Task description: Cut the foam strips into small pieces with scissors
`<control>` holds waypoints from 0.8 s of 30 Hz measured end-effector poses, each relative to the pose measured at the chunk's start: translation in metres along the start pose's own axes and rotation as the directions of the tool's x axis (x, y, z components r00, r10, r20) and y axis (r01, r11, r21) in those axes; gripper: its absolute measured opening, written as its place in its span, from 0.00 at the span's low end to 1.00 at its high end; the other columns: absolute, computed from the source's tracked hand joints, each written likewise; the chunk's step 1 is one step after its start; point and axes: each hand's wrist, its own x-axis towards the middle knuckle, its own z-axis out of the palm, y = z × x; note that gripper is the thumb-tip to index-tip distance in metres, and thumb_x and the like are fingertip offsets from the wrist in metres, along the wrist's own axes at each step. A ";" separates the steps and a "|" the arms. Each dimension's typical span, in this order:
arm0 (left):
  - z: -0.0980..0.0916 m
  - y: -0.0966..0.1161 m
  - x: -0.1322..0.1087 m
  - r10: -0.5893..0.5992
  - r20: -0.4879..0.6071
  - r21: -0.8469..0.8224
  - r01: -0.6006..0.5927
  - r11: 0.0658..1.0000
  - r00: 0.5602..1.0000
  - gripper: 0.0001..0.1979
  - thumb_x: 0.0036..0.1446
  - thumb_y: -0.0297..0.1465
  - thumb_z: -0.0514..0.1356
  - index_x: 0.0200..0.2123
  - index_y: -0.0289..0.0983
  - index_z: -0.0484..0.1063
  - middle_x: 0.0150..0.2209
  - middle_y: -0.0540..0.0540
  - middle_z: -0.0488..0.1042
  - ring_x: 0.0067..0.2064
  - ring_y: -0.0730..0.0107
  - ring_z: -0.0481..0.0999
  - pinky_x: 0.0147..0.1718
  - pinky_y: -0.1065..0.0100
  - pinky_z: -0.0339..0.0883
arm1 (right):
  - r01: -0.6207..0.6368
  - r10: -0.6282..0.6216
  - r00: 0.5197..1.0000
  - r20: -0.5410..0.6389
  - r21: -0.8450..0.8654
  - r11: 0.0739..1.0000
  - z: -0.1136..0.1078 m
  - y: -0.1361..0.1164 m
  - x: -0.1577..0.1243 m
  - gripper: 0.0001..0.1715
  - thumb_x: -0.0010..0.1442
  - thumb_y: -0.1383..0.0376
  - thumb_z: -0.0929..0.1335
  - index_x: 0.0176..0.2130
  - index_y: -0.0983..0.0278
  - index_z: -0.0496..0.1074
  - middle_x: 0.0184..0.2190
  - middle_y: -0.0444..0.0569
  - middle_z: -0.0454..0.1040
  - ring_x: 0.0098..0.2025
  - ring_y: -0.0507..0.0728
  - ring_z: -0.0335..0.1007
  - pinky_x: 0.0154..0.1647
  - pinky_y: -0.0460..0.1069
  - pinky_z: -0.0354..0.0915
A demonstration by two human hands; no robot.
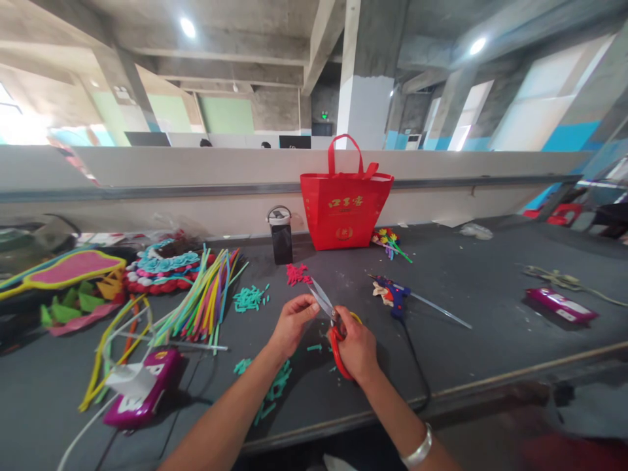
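Observation:
My right hand [358,350] grips a pair of scissors [324,299] by the red handle, with the blades pointing up and to the left. Close beside the blades, the fingertips of my left hand [293,322] are pinched together; whatever they hold is too small to make out. Below my hands lie green cut pieces [279,381], partly hidden by my left forearm. Another heap of teal pieces [249,299] lies to the left, and a pile of red pieces [297,275] sits just beyond the scissor tips.
Left of me are colourful pipe cleaners [210,301] and a purple power strip [147,389] with a white plug. A dark bottle [281,239] and a red bag [346,212] stand at the back. A blue glue gun [398,297] lies right, a second purple strip [560,306] farther right.

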 end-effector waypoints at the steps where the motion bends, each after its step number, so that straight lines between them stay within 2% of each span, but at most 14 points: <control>1: 0.000 0.000 0.000 0.004 -0.006 -0.010 -0.004 1.000 1.000 0.08 0.45 0.32 0.68 0.25 0.33 0.74 0.22 0.51 0.68 0.25 0.78 0.63 0.28 0.74 0.56 | 0.001 -0.001 1.000 -0.004 -0.001 1.000 0.000 0.000 0.000 0.20 0.55 0.67 0.65 0.49 0.57 0.67 0.32 0.43 0.75 0.32 0.54 0.71 0.30 0.45 0.58; 7: -0.003 -0.002 0.002 0.006 -0.019 -0.040 -0.007 0.999 1.000 0.08 0.43 0.30 0.69 0.28 0.33 0.76 0.24 0.49 0.71 0.27 0.76 0.65 0.30 0.73 0.58 | 0.055 -0.054 0.998 -0.010 0.034 0.998 0.003 0.003 0.000 0.24 0.53 0.69 0.67 0.51 0.56 0.66 0.40 0.45 0.75 0.41 0.55 0.71 0.40 0.46 0.62; 15: -0.002 0.001 0.000 -0.004 0.034 -0.023 0.004 1.000 0.999 0.08 0.45 0.31 0.68 0.29 0.33 0.77 0.27 0.47 0.76 0.29 0.73 0.71 0.33 0.70 0.62 | 0.050 -0.050 0.999 0.003 0.074 0.996 0.004 0.003 0.000 0.26 0.53 0.70 0.67 0.51 0.57 0.66 0.41 0.45 0.75 0.42 0.55 0.71 0.41 0.47 0.64; 24: -0.007 -0.003 0.002 0.020 0.062 0.018 -0.021 1.000 0.998 0.07 0.46 0.31 0.68 0.30 0.33 0.77 0.29 0.46 0.77 0.31 0.70 0.73 0.38 0.68 0.63 | 0.039 -0.041 0.999 0.015 0.071 0.997 0.004 0.004 0.001 0.26 0.53 0.70 0.67 0.52 0.57 0.66 0.41 0.45 0.74 0.43 0.56 0.71 0.42 0.47 0.64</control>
